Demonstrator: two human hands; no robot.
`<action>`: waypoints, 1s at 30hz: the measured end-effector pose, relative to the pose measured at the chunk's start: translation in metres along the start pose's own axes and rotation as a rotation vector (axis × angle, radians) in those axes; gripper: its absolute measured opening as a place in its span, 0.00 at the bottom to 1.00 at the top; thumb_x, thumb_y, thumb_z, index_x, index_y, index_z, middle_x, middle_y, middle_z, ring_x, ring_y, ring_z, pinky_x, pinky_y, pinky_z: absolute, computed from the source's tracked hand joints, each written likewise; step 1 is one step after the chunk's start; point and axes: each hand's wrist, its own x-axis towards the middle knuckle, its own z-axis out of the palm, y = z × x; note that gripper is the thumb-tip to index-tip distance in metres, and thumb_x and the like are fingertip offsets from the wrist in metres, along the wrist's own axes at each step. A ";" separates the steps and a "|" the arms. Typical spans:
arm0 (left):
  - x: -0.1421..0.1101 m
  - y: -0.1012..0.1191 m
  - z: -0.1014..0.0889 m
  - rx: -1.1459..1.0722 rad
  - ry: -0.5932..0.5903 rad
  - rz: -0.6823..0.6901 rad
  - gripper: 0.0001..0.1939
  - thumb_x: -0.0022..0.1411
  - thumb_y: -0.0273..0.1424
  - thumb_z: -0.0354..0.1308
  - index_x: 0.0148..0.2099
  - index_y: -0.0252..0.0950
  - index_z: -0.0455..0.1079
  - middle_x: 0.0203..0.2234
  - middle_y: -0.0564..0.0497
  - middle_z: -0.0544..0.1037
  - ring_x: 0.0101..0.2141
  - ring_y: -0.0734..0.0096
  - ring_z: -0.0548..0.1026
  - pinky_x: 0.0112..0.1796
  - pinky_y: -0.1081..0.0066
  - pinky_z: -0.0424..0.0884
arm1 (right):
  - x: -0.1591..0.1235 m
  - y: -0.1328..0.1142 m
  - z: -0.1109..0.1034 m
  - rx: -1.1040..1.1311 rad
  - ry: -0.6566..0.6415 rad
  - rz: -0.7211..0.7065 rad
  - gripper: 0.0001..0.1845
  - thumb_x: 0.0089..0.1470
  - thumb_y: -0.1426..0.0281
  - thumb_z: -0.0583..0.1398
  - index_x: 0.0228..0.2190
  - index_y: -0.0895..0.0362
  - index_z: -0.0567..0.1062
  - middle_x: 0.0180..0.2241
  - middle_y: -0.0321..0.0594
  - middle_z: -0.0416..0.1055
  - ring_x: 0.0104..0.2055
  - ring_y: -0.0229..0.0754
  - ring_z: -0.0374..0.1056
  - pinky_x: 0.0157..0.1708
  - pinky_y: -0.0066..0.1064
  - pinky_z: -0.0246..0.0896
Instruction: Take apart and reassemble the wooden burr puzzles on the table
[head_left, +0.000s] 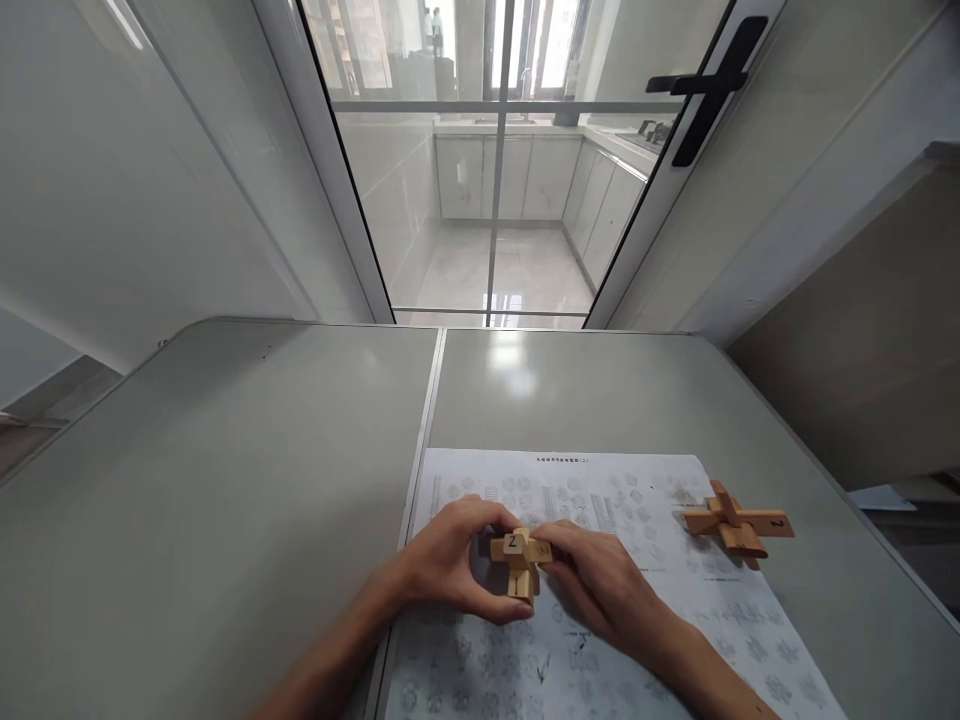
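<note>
A small interlocking wooden puzzle (517, 562) of pale bars, marked with letters or digits, is held between my two hands above a printed sheet. My left hand (457, 565) curves round it from the left, thumb at its lower edge and fingers at its top. On the other side my right hand (600, 575) pinches the end of a bar that sticks out to the right. The undersides of the puzzle and some fingertips are hidden. The printed sheet (480, 680) beneath shows rows of small grey diagrams.
A second, darker wooden puzzle (739, 525) lies across the sheet's right edge. The grey table (225, 480) has a seam strip (429, 390) running away from me. Past its far edge stands a glazed door (495, 200) with a black handle (712, 88).
</note>
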 end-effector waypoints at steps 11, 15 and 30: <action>-0.002 0.001 0.003 -0.031 0.022 -0.012 0.26 0.43 0.41 0.78 0.44 0.39 0.77 0.34 0.54 0.80 0.35 0.66 0.74 0.41 0.68 0.68 | -0.006 0.002 -0.001 0.070 -0.009 0.139 0.11 0.71 0.71 0.56 0.53 0.52 0.69 0.29 0.34 0.72 0.27 0.39 0.68 0.28 0.29 0.64; -0.002 -0.002 0.007 -0.020 0.051 -0.028 0.28 0.41 0.40 0.79 0.45 0.39 0.75 0.35 0.54 0.79 0.35 0.68 0.73 0.38 0.69 0.67 | -0.005 0.000 0.000 0.088 0.011 0.140 0.10 0.71 0.71 0.56 0.51 0.51 0.69 0.30 0.35 0.73 0.27 0.40 0.69 0.28 0.29 0.66; 0.002 -0.001 0.004 -0.072 0.032 -0.047 0.29 0.42 0.39 0.79 0.46 0.38 0.75 0.35 0.54 0.79 0.35 0.68 0.72 0.38 0.70 0.67 | -0.006 0.005 0.002 0.032 0.026 0.127 0.13 0.71 0.70 0.56 0.55 0.52 0.68 0.30 0.35 0.74 0.26 0.39 0.68 0.29 0.30 0.67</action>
